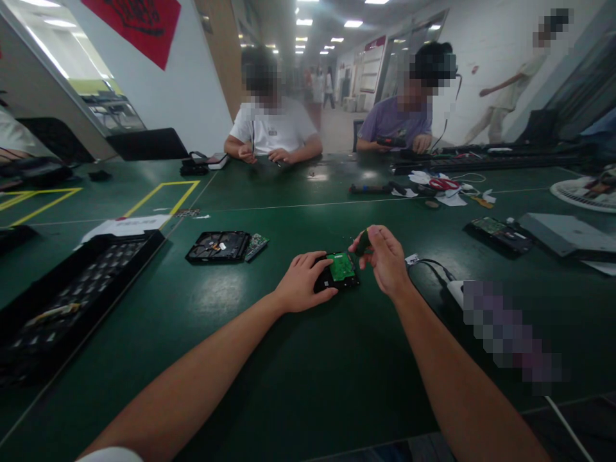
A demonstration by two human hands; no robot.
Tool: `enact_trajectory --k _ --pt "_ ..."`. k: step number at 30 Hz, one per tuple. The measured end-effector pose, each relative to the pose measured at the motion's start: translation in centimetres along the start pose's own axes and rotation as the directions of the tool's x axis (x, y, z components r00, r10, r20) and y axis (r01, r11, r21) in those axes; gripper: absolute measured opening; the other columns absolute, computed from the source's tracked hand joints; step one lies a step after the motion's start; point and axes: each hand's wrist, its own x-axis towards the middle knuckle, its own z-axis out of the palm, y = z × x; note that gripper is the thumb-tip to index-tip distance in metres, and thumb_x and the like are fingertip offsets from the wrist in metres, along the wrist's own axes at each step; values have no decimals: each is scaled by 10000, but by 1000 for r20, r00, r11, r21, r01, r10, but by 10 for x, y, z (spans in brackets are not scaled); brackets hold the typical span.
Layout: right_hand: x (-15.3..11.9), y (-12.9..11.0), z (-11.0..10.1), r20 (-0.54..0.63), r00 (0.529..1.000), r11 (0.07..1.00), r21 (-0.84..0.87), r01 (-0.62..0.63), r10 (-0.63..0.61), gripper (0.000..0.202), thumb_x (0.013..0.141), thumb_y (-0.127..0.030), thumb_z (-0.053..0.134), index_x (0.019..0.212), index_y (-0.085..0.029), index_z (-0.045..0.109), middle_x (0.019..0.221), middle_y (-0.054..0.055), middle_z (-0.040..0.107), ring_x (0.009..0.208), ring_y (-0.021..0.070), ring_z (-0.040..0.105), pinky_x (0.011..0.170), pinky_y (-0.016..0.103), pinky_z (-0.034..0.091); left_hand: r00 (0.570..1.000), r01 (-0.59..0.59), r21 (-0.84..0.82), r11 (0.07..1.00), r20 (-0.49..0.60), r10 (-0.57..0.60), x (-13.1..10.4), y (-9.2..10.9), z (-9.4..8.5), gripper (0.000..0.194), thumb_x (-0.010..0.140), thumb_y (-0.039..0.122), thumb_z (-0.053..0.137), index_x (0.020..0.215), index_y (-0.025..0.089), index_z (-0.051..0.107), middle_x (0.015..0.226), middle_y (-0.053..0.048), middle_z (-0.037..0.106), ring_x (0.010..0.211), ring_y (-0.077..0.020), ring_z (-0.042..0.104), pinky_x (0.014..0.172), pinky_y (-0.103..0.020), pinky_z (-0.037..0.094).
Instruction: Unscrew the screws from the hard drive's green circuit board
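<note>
A black hard drive (327, 277) with a green circuit board (342, 266) facing up lies flat on the green table in front of me. My left hand (304, 281) grips its left side, the thumb along the near edge and the fingers over the far part. At the drive's right end, my right hand (385, 256) pinches the dark handle of a screwdriver (364, 241). Its tip is too small to make out, so I cannot tell whether it touches a screw. To the left lies another hard drive (217, 246), with a detached circuit board (256, 246) against its right side.
A long black tray (72, 301) with parts stands at left. On the right are a third drive (500, 235), a grey metal box (570, 232) and a cabled device (456, 292). Scraps and tools (440, 186) lie farther back. Two people (274, 125) sit opposite.
</note>
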Motion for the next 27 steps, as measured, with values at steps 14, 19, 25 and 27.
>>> enact_trajectory --k 14,19,25,27 --pt "0 2 -1 42 999 1000 -21 19 -18 375 950 -607 672 1001 -236 696 826 14 679 722 152 681 461 204 516 1000 -12 26 1000 -1 12 0 -1 1 742 915 630 667 1522 237 504 1574 -160 479 1450 -375 464 1201 -579 369" --pt "1 2 -2 16 1000 999 45 0 0 385 955 -627 646 1022 -249 626 855 9 710 724 168 730 379 176 428 1000 -16 31 999 -5 16 0 -1 1 738 921 623 663 1528 238 497 1572 -158 482 1449 -369 466 1200 -574 370" --pt "1 2 -1 34 999 998 63 -6 4 428 963 -658 608 1003 -234 641 863 17 695 747 177 718 443 228 549 1000 -13 29 1000 -6 13 -1 -2 1 752 915 622 674 1536 239 491 1574 -159 480 1448 -374 464 1200 -580 367" --pt "0 2 0 29 1000 1000 18 12 -13 385 944 -624 667 977 -241 647 842 4 677 741 162 701 440 206 533 1000 -13 26 1000 -12 13 -1 -1 1 744 916 621 673 1531 240 498 1573 -158 481 1441 -375 471 1198 -581 370"
